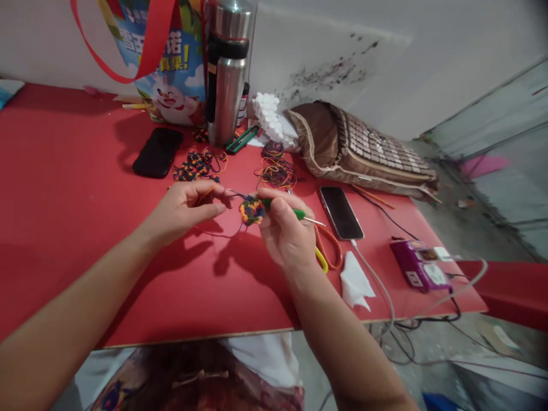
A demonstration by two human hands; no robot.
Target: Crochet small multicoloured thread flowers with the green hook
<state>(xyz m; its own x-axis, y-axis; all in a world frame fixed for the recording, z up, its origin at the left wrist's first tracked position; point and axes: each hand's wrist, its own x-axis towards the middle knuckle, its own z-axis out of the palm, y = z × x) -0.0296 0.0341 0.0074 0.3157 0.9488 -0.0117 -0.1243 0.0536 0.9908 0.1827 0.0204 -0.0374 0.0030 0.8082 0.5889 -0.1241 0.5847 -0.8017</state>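
My right hand is closed on a crochet hook with a green handle. Its metal end sticks out to the right, and its thin tip points towards my left fingers. At the right fingertips sits a small round crochet piece in orange, dark green and navy. My left hand is to its left, fingers curled, with yarn running at them; a thin dark strand links the piece to the left hand's side. Behind the hands lie more crocheted pieces and a tangle of multicoloured yarn.
On the red table are a black phone, a steel thermos, a printed bag, a green cutter and a cushion. Rightward lie orange-handled scissors, a charging phone, a tissue and a purple power box.
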